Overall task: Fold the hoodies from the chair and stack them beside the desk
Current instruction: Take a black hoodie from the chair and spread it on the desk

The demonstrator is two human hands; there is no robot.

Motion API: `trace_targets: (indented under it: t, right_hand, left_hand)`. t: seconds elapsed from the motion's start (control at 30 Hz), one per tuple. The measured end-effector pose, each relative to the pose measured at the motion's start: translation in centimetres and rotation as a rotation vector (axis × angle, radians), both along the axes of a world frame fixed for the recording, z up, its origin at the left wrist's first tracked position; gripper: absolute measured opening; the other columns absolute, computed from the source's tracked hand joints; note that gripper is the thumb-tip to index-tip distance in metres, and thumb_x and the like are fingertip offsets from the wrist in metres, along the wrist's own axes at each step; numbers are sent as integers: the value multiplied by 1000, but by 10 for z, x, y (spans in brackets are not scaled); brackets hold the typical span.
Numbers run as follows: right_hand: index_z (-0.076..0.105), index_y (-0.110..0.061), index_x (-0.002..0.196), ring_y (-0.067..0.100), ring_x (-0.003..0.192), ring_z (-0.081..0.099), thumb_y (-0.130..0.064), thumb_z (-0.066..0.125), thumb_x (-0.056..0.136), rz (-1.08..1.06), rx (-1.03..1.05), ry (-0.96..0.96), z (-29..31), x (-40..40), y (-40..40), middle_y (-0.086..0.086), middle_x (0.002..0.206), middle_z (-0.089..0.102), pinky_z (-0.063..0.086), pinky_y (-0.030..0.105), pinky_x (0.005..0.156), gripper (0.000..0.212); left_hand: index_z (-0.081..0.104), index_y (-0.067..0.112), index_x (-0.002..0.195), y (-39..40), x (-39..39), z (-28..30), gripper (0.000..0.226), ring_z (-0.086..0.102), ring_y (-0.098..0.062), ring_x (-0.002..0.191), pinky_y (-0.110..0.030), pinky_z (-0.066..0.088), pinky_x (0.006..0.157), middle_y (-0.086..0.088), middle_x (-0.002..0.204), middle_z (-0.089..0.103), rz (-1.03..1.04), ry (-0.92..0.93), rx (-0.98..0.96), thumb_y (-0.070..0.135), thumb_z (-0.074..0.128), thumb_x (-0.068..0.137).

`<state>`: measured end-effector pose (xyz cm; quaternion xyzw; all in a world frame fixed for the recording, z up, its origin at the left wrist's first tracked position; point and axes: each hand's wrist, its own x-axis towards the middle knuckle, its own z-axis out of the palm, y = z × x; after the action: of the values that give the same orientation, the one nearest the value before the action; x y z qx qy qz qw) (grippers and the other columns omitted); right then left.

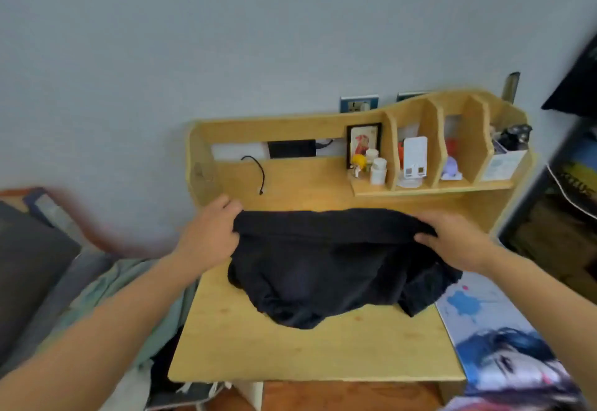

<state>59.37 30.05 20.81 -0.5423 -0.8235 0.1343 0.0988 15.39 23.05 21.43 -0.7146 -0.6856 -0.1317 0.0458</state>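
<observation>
Both forearms reach in from the bottom edge over the wooden desk (290, 346). Left hand (210, 236) grips the dark hoodie (323, 268) at its far left corner, fingers curled round the fabric. Right hand (458, 242) holds the far right corner, thumb over the cloth, fingers tucked beneath. That far edge is lifted, the rest bunched on the desktop. White bottles (378, 168) stand on the shelf behind.
</observation>
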Motion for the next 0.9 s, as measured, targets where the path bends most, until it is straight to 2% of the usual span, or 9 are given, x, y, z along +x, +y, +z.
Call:
trace_targets:
  t: [0.07, 0.17, 0.23, 0.3, 0.43, 0.63, 0.7, 0.8, 0.9]
  right_hand:
    - [61, -25, 134, 20, 121, 56, -19, 68, 93, 49, -214, -114, -73, 12, -31, -4, 126, 61, 40, 26, 99, 42]
    - [66, -25, 125, 20, 115, 56, -12, 65, 91, 66, -480, -183, -162, 21, -82, -9, 107, 51, 38, 20, 90, 37]
    - [68, -29, 121, 19, 117, 59, -14, 63, 90, 40, -605, -226, -192, 22, -107, -7, 113, 60, 43, 24, 92, 35]
    - [64, -27, 129, 20, 122, 57, -19, 61, 94, 22, -689, -283, -200, 21, -118, -2, 128, 62, 44, 26, 96, 36]
    - [56, -19, 136, 21, 124, 54, -28, 59, 98, 44, -803, -399, -185, 18, -108, 1, 137, 57, 41, 25, 95, 39]
    - [53, -30, 141, 21, 123, 55, -45, 63, 92, 134, -964, -612, -160, 13, -99, -3, 138, 57, 44, 32, 101, 52]
    - [57, -31, 137, 20, 116, 57, -46, 64, 90, 145, -971, -653, -164, 16, -96, -4, 130, 59, 46, 31, 97, 50]
    - [65, -23, 117, 20, 107, 59, -36, 65, 91, 17, -836, -457, -172, 18, -82, 1, 122, 65, 45, 29, 88, 28]
    - [65, -19, 124, 27, 118, 59, -28, 69, 92, -139, -563, -219, -163, 22, -46, 7, 129, 64, 44, 31, 95, 34]
  left_hand:
    - [52, 24, 96, -37, 9, -75, 16, 51, -20, 84, -37, 41, 66, 7, 94, 43, 2, -79, -323, 12, 57, 88]
    - [59, 27, 96, -90, 27, -160, 12, 56, -15, 93, -42, 51, 84, 6, 98, 56, -20, -277, -727, 25, 52, 87]
    - [63, 27, 101, -116, 38, -188, 14, 57, -8, 94, -31, 51, 87, 12, 99, 58, -49, -386, -950, 24, 55, 90]
    - [61, 32, 96, -129, 41, -196, 11, 59, -7, 97, -20, 45, 78, 17, 97, 58, -75, -436, -1096, 22, 57, 95]
    - [65, 24, 86, -126, 27, -191, 15, 57, -9, 77, -21, 41, 67, 4, 86, 63, 42, -428, -1155, 30, 61, 99]
    - [70, 23, 104, -123, 21, -170, 10, 70, -9, 78, -27, 57, 75, 5, 93, 73, 153, -486, -1465, 28, 64, 98]
    - [70, 18, 111, -123, 19, -172, 16, 74, -14, 82, -30, 58, 75, 1, 98, 75, 207, -572, -1455, 26, 64, 98]
    - [70, 22, 94, -114, 26, -177, 11, 68, -14, 89, -22, 47, 71, 4, 94, 72, 196, -560, -1052, 26, 62, 100]
    - [67, 21, 94, -85, 33, -163, 15, 63, -15, 83, -28, 46, 71, -1, 90, 69, 322, -678, -709, 20, 56, 104]
